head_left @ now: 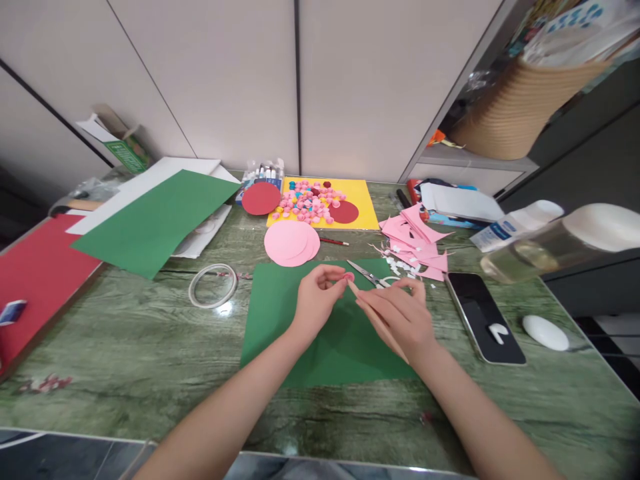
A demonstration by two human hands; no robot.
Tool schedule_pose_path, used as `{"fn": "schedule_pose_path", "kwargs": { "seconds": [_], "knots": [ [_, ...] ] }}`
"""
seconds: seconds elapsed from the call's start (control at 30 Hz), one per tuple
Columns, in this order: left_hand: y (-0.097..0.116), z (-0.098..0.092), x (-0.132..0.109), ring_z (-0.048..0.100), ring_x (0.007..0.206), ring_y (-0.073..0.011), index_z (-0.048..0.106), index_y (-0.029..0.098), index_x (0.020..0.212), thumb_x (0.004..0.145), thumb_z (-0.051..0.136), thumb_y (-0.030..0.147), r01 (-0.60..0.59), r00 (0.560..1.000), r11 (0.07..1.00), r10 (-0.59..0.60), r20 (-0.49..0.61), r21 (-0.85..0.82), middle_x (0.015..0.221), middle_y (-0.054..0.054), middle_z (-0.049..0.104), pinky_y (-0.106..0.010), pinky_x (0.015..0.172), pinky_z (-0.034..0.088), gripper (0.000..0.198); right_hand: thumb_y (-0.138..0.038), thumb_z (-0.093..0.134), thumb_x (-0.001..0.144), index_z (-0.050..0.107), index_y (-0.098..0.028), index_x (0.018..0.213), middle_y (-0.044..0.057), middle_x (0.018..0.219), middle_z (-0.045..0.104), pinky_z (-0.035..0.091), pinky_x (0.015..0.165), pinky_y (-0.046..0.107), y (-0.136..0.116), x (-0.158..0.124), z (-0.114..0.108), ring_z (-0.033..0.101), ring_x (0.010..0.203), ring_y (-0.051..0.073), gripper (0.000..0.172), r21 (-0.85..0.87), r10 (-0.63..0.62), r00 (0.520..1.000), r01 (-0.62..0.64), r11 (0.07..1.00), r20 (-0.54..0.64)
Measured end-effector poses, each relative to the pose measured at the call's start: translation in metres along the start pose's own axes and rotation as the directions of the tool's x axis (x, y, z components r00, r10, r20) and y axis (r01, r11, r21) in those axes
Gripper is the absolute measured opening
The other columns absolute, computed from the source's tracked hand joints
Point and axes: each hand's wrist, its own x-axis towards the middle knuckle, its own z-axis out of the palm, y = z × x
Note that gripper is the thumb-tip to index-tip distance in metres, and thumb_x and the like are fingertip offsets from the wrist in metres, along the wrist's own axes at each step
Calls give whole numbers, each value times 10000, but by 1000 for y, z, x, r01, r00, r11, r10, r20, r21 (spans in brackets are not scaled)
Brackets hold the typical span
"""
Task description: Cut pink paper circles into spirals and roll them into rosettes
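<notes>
My left hand (pixel 320 297) pinches a small coiled piece of pink paper (pixel 349 276) between thumb and fingertips. In my right hand (pixel 404 319) is a pale wooden stick (pixel 383 329), its tip meeting the pink coil; whether it is a single stick or a pair of tweezers I cannot tell. Both hands are held above a green paper sheet (pixel 320 347). Just beyond them lie scissors (pixel 367 274), partly covered by my right hand. Pink paper circles (pixel 287 243) and a dark red pencil (pixel 334 241) rest behind the sheet.
On yellow paper (pixel 369 200) sit many small rolled paper balls (pixel 307 203) and a red circle (pixel 344 213). Pink scraps (pixel 413 240) lie right of it. A phone (pixel 483 320), a white case (pixel 545 333) and a bottle (pixel 545 250) stand right; a tape roll (pixel 213 305) lies left.
</notes>
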Motion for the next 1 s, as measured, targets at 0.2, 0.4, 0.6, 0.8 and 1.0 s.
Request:
{"fn": "schedule_pose_path", "kwargs": {
  "seconds": [0.2, 0.4, 0.6, 0.8, 1.0],
  "knots": [
    [-1, 2, -2, 591, 648, -111, 592, 132, 821, 669, 662, 271, 7, 1000, 1000, -7, 9, -5, 836, -74, 680, -201, 541, 449, 217, -139, 667, 740, 583, -187, 885, -15, 724, 672, 350, 777, 314, 1, 0, 2, 578, 621, 89, 175, -16, 5, 1000, -5, 1000, -9],
    [-2, 2, -3, 612, 694, -134, 581, 134, 841, 678, 653, 275, 11, 1000, 1000, -11, 10, 3, 857, -90, 686, -206, 546, 447, 227, -181, 656, 749, 542, -191, 746, -36, 604, 609, 357, 727, 307, 1, 3, 2, 542, 559, 91, 115, -40, -31, 997, 28, 999, -76],
    [-3, 1, -2, 624, 717, -145, 576, 144, 860, 678, 647, 242, -6, 999, 1000, 6, 38, 1, 870, -88, 694, -218, 566, 452, 219, -214, 642, 769, 561, -185, 842, -13, 678, 651, 353, 754, 321, 0, 4, 2, 565, 587, 108, 112, 1, 99, 995, -99, 995, 21],
    [-5, -2, 0, 602, 660, -125, 585, 146, 857, 673, 658, 278, -23, 1000, 1000, 22, 16, 12, 868, -82, 689, -213, 542, 443, 238, -99, 607, 771, 569, -213, 1054, 5, 817, 689, 341, 791, 314, 0, 0, 3, 595, 665, 101, 307, 21, 49, 997, -51, 998, 65],
    [-4, -2, -1, 590, 645, -115, 583, 147, 849, 686, 648, 293, -28, 1000, 1000, 27, 12, 14, 872, -75, 684, -206, 529, 437, 228, -87, 612, 770, 589, -198, 1010, 13, 829, 700, 341, 789, 322, 1, -2, 3, 614, 677, 104, 264, 25, 37, 998, -38, 999, 41]
  ]
}}
